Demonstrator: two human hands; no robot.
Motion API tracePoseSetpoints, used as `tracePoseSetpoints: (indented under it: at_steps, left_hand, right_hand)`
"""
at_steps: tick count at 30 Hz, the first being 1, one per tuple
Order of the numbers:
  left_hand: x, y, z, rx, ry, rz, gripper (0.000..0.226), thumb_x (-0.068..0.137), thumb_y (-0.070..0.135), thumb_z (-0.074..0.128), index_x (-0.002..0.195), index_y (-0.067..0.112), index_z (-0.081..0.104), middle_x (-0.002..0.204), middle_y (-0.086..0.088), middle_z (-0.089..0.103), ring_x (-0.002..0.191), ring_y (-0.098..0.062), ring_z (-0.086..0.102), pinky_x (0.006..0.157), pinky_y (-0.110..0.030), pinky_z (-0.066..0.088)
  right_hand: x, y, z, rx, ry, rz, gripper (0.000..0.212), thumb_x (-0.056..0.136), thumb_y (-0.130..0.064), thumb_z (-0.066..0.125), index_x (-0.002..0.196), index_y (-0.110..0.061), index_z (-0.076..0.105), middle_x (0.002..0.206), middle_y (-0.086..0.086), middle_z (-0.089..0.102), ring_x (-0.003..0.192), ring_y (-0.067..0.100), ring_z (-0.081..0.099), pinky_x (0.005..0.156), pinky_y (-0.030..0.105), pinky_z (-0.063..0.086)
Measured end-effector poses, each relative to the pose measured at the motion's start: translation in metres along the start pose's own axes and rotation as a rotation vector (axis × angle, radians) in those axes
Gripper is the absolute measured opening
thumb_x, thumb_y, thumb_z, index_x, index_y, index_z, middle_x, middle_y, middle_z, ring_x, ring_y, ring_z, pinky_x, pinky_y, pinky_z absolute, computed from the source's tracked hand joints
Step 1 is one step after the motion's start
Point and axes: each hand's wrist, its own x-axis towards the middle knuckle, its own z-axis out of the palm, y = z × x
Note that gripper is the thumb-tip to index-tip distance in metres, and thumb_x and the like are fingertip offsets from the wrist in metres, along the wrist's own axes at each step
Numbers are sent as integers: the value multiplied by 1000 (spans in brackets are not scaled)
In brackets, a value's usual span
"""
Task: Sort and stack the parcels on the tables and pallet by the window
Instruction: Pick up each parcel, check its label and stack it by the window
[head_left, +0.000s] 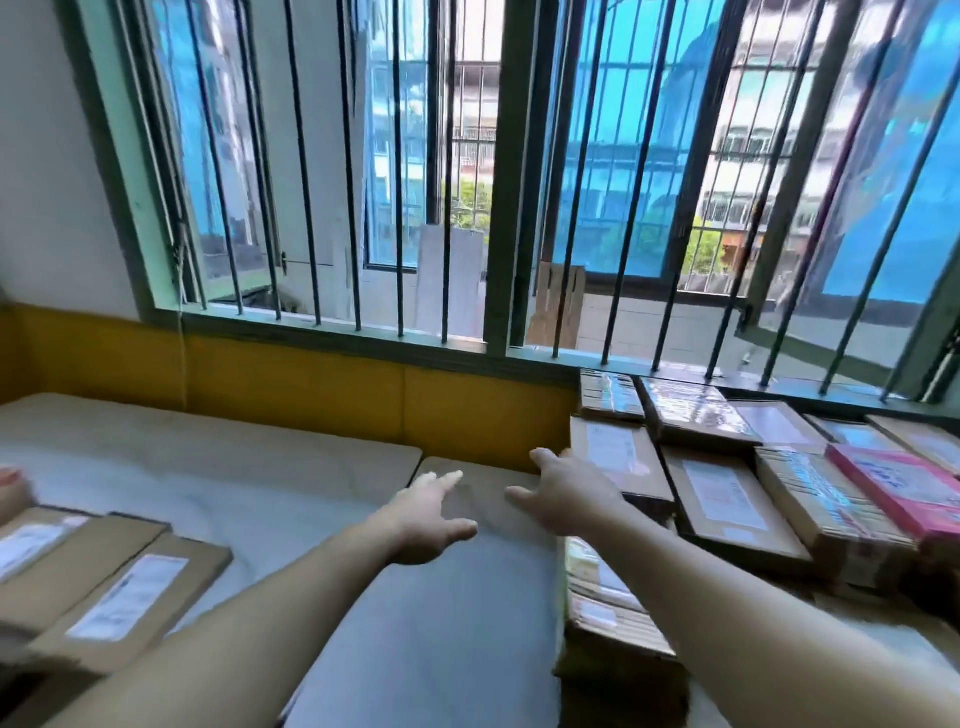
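Observation:
Both my arms reach forward over the white tables (208, 483). My left hand (428, 519) hovers open above the table with its fingers spread and holds nothing. My right hand (566, 499) is open too, fingers spread, right beside a labelled cardboard parcel (618, 457) at the left edge of a stack of parcels by the window. That stack holds several brown boxes and a pink parcel (904, 493). Two flat brown parcels with white labels (119, 597) lie on the table at the lower left.
A barred window with a green frame (498, 260) runs along the back, above a yellow wall panel (311, 395). A lower pile of cardboard parcels (613, 639) sits under my right forearm. A seam (421, 467) divides the two tables.

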Motion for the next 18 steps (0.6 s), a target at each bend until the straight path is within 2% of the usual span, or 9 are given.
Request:
tracePoseSetpoints:
  at_steps: [6,12,18]
  left_hand:
    - [-37,-104,-77,73,98,-118,77,91,45,58,153,31,14,161,-4,7,147,-25,12,118,-39,18]
    - [-86,-217,-145,121,144,-263,77,92,45,56,153,31,12,162,-3,5,147,-25,13,118,-40,18]
    - [-102,-304,-185,93,187,-368,78,91,49,56,153,32,13,162,-1,6,147,-25,12,119,-43,18]
  right_hand:
    - [26,-139,34,71,-26,-130,78,88,-67,52,152,-27,30,150,9,40,127,29,50,97,43,52]
    - [41,-275,74,108,-95,-257,79,88,-70,50,151,-26,32,150,9,41,132,30,46,102,45,47]
    - [56,-374,105,126,-163,-375,79,87,-70,50,150,-25,34,149,8,43,128,28,50,102,39,46]
